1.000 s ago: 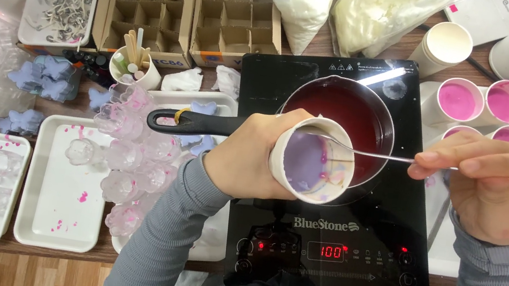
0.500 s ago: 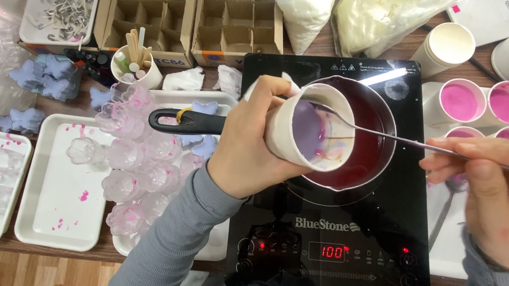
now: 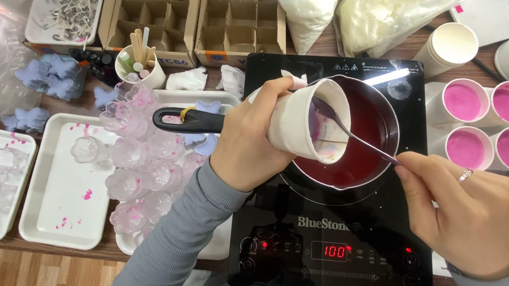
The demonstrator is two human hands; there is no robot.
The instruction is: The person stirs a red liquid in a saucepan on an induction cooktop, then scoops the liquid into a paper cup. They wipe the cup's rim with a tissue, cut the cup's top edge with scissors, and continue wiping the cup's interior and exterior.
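Scraping nears its end: left hand (image 3: 248,142) grips the tilted, nearly empty paper cup (image 3: 306,120) over the saucepan (image 3: 363,146); right hand (image 3: 467,217) fingers pinch the spoon (image 3: 351,134); 4 pink cups (image 3: 488,126) sit filled.

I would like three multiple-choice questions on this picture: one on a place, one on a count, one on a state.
1. Where is the white paper cup in the left hand?
A. over the dark saucepan of red liquid
B. on the white tray
C. on the floor

2. How many cups of pink filling stand at right?
A. two
B. four
C. six

3. How is the held cup?
A. upright
B. tilted
C. crushed flat

Answers: 1 A, it hangs above the pan; 2 B, four show pink; 3 B, its mouth faces sideways while the right hand scrapes inside with a thin metal tool.
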